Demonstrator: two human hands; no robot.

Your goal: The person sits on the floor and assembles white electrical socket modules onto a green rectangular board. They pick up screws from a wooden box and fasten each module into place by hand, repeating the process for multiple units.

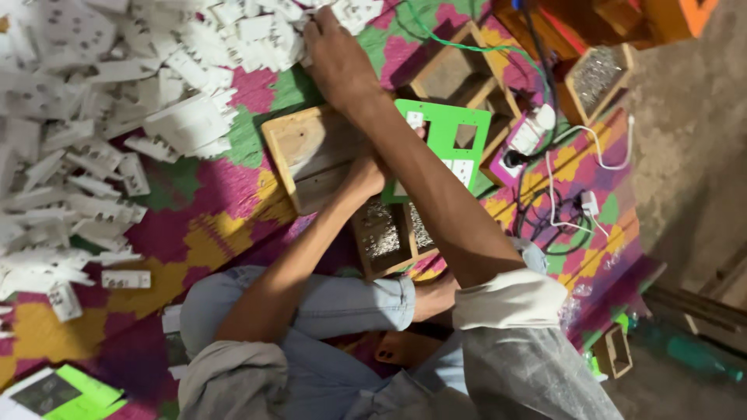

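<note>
we reach our right hand (336,58) into the heap of white plastic socket parts (156,85) beyond the green plastic faceplate (447,128), its grip hidden from us; our left hand (366,175) steadies that plate, best kept flat.

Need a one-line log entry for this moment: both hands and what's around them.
right hand: reaching into white plastic parts pile | left hand: at green plate over wooden box | small metal parts tray: beneath left forearm

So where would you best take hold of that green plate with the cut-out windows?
Probably the green plate's bare far-right corner, coming from the right. It lies flat on the wooden box, and the crossed arms cover its near side; the left hand sits at its left edge.
</note>
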